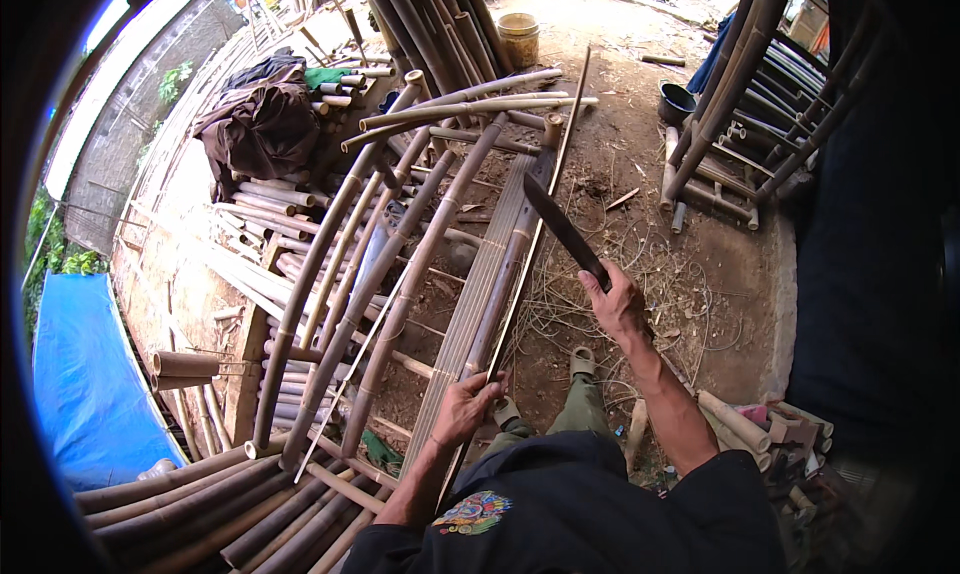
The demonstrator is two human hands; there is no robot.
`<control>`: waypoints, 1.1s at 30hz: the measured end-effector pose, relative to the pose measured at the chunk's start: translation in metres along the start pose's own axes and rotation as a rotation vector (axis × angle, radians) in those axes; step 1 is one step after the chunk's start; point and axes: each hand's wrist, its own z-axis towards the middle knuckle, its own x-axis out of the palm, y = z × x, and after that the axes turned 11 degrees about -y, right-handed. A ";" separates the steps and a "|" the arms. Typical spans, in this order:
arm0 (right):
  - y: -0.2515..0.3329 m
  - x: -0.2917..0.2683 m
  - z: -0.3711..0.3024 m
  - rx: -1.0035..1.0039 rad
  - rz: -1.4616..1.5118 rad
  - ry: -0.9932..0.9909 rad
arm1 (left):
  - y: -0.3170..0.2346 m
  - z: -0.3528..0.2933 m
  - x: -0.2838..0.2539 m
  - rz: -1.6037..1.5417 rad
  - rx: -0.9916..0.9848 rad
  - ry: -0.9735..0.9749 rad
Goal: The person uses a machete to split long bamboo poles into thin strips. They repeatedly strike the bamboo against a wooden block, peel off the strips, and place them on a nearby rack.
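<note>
My right hand (617,299) is closed around the handle of a machete (563,226), its dark blade pointing up and to the left above the ground. My left hand (468,406) has its fingers closed on a long, thin bamboo strip (571,116). The strip runs from near my body far out ahead, along the right side of a bamboo frame (420,236). Several flat bamboo slats (480,274) lie side by side lengthwise on that frame, just left of the strip. The machete blade is close to the strip; whether they touch I cannot tell.
Thin bamboo shavings (590,284) litter the dirt floor. A bamboo rack (735,94) and a black basin (677,102) stand at the right, a bucket (519,39) at the back. Bamboo poles (190,499) crowd the lower left, near a blue tarp (90,364). Offcuts (735,422) lie lower right.
</note>
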 end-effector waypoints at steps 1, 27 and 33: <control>0.014 0.000 -0.005 -0.091 -0.010 -0.023 | 0.000 0.001 -0.005 0.004 0.046 -0.042; 0.057 0.013 0.050 -0.422 -0.009 0.125 | -0.033 -0.054 0.001 0.370 0.302 -0.359; 0.050 0.005 0.038 -0.774 0.110 0.071 | -0.037 -0.051 0.010 0.353 0.335 -0.356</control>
